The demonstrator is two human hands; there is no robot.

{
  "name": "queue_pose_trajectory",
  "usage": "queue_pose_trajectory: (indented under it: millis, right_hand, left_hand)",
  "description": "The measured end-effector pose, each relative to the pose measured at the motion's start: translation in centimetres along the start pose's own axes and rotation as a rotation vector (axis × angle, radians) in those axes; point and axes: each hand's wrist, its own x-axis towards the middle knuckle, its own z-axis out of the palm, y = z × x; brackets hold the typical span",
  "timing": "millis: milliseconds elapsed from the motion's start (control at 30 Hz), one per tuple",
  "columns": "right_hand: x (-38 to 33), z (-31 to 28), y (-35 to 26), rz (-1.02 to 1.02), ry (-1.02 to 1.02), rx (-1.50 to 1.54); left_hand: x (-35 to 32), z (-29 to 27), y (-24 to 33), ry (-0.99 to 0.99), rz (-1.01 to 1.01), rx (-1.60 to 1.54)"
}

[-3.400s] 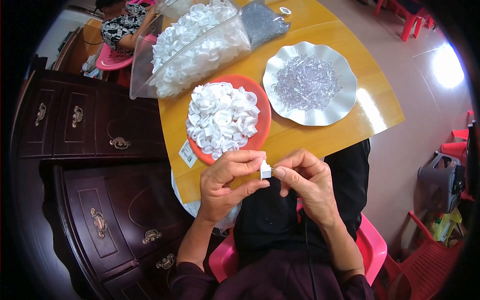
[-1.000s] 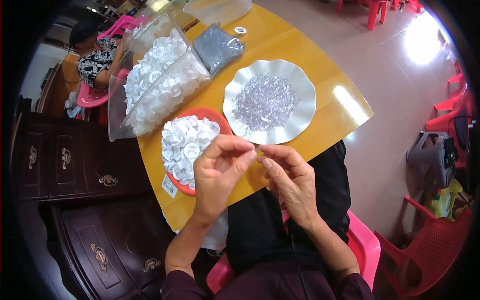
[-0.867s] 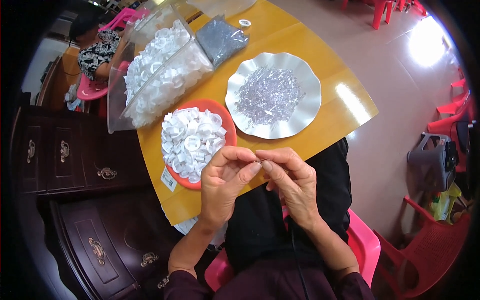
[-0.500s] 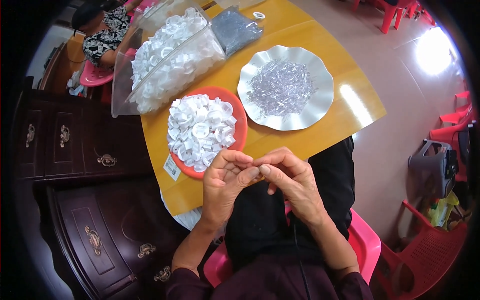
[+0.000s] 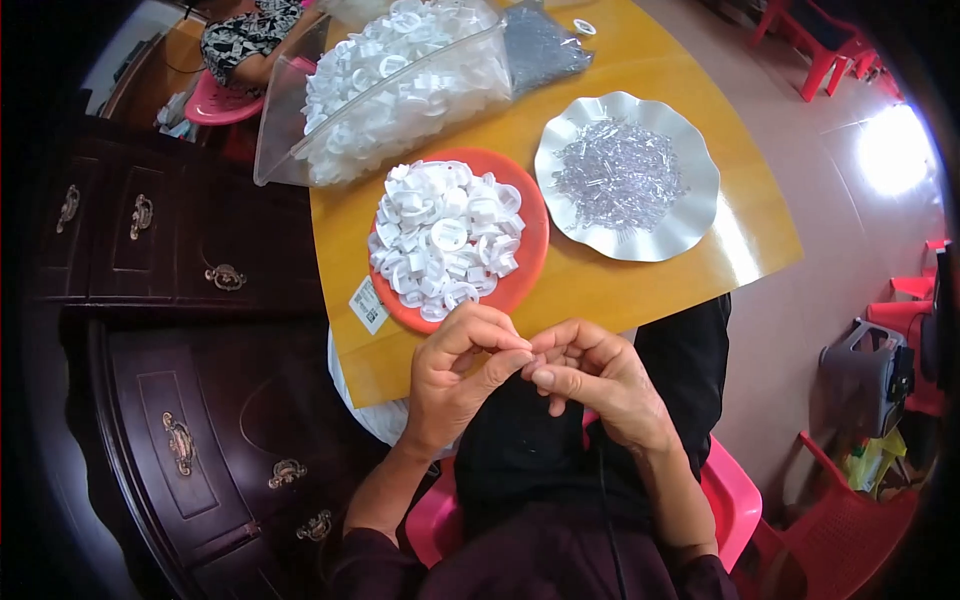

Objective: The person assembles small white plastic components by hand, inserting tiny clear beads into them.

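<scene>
My left hand (image 5: 462,372) and my right hand (image 5: 592,378) meet fingertip to fingertip over my lap, just below the near edge of the yellow table (image 5: 640,285). The fingers are pinched around something small that they hide. Right above the left hand lies an orange plate (image 5: 527,262) heaped with small white plastic parts (image 5: 445,240). Further right stands a white scalloped plate (image 5: 690,230) carrying a pile of small clear pieces (image 5: 618,178).
A big clear bag of white parts (image 5: 400,85) and a bag of grey pieces (image 5: 540,45) lie at the table's far side. Dark wooden cabinets (image 5: 180,340) stand on my left. Another person (image 5: 245,35) sits far left. Red chairs (image 5: 860,520) stand on the right.
My hands have come down from above the table edge toward my lap, staying pinched together. The small white part seen between the fingers earlier is hidden now.
</scene>
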Motion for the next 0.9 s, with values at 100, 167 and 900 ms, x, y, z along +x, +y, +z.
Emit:
queue_pose_trajectory:
  millis: [100,167,900]
  right_hand:
    - [0.3,0.3,1.6,-0.059,0.005,0.128]
    - [0.6,0.5,2.4,-0.109,0.033,0.138]
    - [0.7,0.1,3.0,-0.190,0.214,0.056]
  left_hand:
    - [-0.3,0.2,-0.4,0.063,0.010,-0.081]
    - [-0.4,0.1,-0.4,0.076,0.019,-0.131]
    - [6.6,-3.2,0.3,0.300,0.351,1.415]
